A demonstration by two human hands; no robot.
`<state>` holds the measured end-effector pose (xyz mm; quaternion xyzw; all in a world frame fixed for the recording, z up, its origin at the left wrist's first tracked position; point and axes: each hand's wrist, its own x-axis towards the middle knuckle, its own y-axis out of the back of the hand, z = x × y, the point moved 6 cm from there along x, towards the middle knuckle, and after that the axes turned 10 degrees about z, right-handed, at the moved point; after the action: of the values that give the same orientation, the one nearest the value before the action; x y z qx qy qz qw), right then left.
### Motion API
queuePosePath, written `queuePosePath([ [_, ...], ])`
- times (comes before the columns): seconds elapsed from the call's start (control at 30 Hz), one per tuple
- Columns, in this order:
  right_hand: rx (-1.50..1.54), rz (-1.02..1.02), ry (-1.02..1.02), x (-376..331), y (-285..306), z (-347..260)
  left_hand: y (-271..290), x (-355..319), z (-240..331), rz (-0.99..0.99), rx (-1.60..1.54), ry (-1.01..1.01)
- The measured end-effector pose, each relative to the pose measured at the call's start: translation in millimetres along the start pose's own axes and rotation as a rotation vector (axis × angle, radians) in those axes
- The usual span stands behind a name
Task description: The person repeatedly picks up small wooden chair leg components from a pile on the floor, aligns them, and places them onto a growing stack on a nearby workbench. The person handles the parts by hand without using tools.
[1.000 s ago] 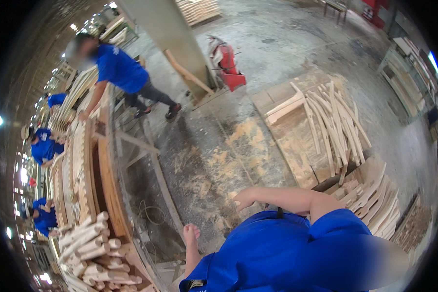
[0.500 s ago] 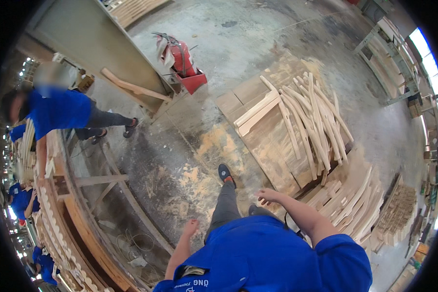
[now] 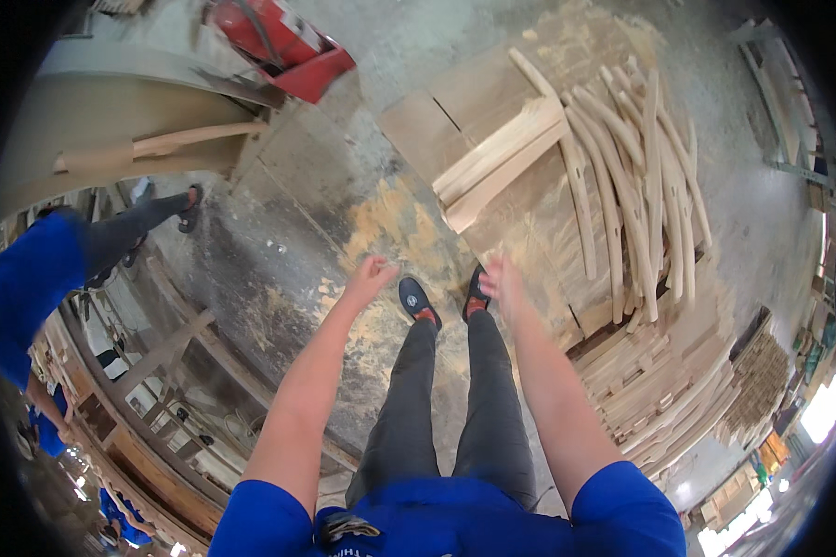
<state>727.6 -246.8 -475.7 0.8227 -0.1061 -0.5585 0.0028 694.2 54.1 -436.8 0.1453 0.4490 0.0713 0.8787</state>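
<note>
My left hand [image 3: 373, 278] is held out over the sawdust-strewn floor, its fingers loosely bent and nothing in them. Across from it, my right hand [image 3: 498, 282] hangs in the air above my right shoe; it is slightly blurred, but the fingers look apart and hold nothing. Nearest to both hands are two wide pale wooden pieces [image 3: 502, 162], lying side by side on a brown board [image 3: 418, 130] on the floor. Just right of them lies a loose heap of long curved wooden bars [image 3: 613, 213], several of them crossing one another.
Stacked wooden parts [image 3: 659, 408] stand at the right. A red holder [image 3: 320, 74] with a red fire extinguisher [image 3: 260, 32] is at the upper left. A person in blue [image 3: 42, 288] stands at the left beside a long curved wooden bench frame [image 3: 130, 455].
Both my hands have come up and forward from my sides. My view has tipped downward and my feet now stand side by side, closer to the board. The person at left appears lower.
</note>
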Motion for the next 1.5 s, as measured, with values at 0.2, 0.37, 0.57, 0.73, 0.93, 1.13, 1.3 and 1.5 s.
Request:
queuePosePath([
  [0.2, 0.184, 0.103, 0.214, 152, 20, -114, -125, 63, -46, -0.040, -0.327, 0.508],
  [0.37, 0.409, 0.159, 0.281, 249, 50, -193, -220, 68, -69, -0.392, -0.148, 0.336],
  [0.57, 0.544, 0.153, 0.376, 316, 29, -234, -260, 98, -30, -0.421, -0.532, 0.438],
  [0.73, 0.447, -0.005, 0.607, 341, 30, -262, -284, 141, 2, -0.412, -0.741, 0.459],
  [0.93, 0.177, 0.107, 0.448, 346, 50, -220, -304, 143, 39, -0.379, -1.003, 0.581],
  [1.13, 0.259, 0.025, 0.131, 326, 107, -113, -321, 150, 57, -0.048, -1.381, 0.824],
  [1.3, 0.044, -0.338, -0.274, 272, 96, -49, -303, 134, 12, -0.156, -1.629, 0.677],
  [1.5, -0.498, -0.733, -0.589, 144, -19, 24, -248, 81, -93, 0.072, -1.490, 0.732],
])
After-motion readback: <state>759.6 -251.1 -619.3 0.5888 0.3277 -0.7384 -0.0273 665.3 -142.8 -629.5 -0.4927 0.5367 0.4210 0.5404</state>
